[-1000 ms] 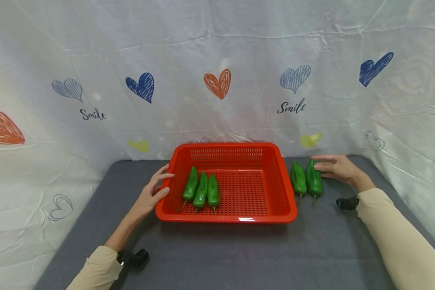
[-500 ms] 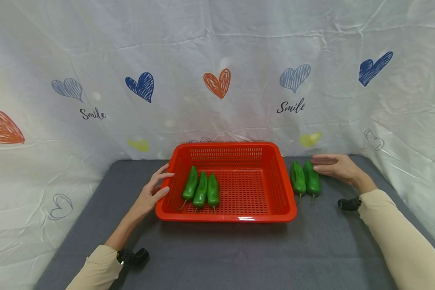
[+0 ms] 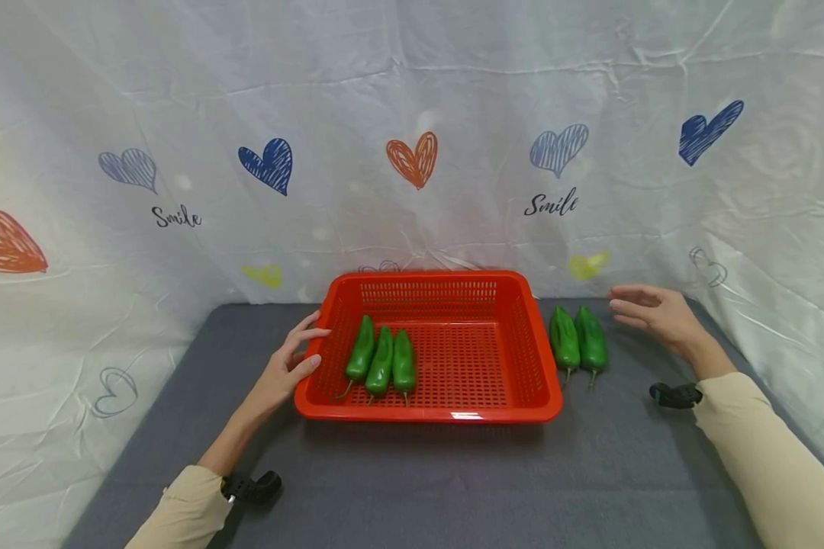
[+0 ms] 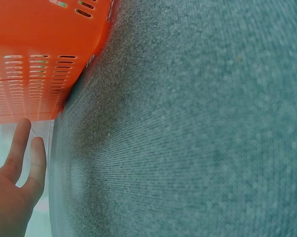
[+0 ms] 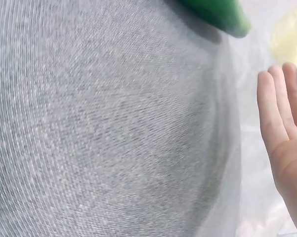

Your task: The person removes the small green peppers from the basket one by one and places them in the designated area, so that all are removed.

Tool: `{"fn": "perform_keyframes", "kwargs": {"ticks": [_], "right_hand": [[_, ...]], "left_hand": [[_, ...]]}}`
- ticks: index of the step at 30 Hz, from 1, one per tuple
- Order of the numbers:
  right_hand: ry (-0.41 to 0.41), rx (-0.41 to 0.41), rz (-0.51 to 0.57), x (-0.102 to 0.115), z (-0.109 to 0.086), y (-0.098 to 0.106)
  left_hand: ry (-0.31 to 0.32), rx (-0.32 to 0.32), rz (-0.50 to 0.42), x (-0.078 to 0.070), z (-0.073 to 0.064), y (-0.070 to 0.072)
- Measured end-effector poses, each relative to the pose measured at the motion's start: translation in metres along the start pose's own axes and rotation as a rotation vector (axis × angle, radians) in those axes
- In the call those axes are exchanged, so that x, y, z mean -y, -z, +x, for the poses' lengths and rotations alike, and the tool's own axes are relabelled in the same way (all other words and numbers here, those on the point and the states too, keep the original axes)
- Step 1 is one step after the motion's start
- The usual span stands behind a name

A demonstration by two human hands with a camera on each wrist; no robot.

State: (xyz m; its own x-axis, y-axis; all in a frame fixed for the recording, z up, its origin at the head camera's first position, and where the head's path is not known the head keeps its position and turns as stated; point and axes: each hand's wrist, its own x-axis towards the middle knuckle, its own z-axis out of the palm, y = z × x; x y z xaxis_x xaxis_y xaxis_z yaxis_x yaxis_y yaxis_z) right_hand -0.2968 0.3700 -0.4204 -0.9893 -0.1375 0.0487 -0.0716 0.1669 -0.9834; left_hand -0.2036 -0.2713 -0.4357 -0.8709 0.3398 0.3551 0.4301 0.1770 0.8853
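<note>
A red plastic basket (image 3: 426,414) with slotted walls sits in the middle of the table in the head view. Three green peppers (image 3: 381,362) lie side by side in its left part, stems toward me. My left hand (image 3: 284,370) rests against the basket's left rim, its fingers mostly straight. To the right of the basket, a pair of green peppers (image 3: 590,339) lies on the cloth. My right hand (image 3: 666,320) hovers just right of them with nothing in it, fingers extended. The right wrist view shows a pepper tip (image 5: 227,19) apart from those fingers.
Dark grey cloth (image 3: 412,488) covers the table. Behind it hangs a white sheet (image 3: 481,99) printed with hearts and the word Smile. A black strap device (image 3: 252,488) is on the left wrist, and another wrist device (image 3: 674,395) on the right.
My right hand has let go of the rightmost pepper and drawn back to the right. That pepper shifted slightly left, closer to its neighbour. The left hand and basket have stayed in place.
</note>
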Motion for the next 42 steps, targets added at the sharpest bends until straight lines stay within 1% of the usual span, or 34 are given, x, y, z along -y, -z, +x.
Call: {"fn": "perform_keyframes", "kwargs": {"ticks": [4,7,11,20,24,27,30,32,36,42], "right_hand": [[0.041,0.000,0.099,0.005,-0.003,0.000],[0.052,0.007,0.131,0.010,-0.005,-0.002],[0.050,0.008,0.122,0.016,-0.006,-0.004],[0.076,0.034,0.114,0.028,-0.005,-0.015],[0.094,0.068,0.135,0.034,-0.003,-0.022],[0.099,0.101,0.145,0.039,-0.001,-0.029],[0.094,0.105,0.127,0.045,0.003,-0.038],[0.088,0.086,0.094,0.050,0.006,-0.045],[0.099,0.091,0.061,0.059,0.013,-0.056],[0.101,0.128,0.042,0.075,0.024,-0.071]], "left_hand": [[-0.001,-0.003,0.006,0.001,-0.001,0.000],[-0.003,-0.004,0.009,0.001,-0.001,0.000],[-0.006,-0.004,0.015,0.001,-0.001,0.000],[-0.009,-0.006,0.012,0.000,-0.001,0.000],[-0.008,-0.005,0.006,0.000,-0.001,-0.001],[-0.007,-0.003,0.003,0.000,0.000,-0.001],[-0.007,0.000,0.003,0.000,-0.001,-0.001],[-0.006,0.002,0.002,0.000,-0.001,-0.001],[0.003,0.002,0.002,0.000,-0.001,-0.001],[0.012,-0.001,-0.005,0.000,0.000,-0.001]]}}
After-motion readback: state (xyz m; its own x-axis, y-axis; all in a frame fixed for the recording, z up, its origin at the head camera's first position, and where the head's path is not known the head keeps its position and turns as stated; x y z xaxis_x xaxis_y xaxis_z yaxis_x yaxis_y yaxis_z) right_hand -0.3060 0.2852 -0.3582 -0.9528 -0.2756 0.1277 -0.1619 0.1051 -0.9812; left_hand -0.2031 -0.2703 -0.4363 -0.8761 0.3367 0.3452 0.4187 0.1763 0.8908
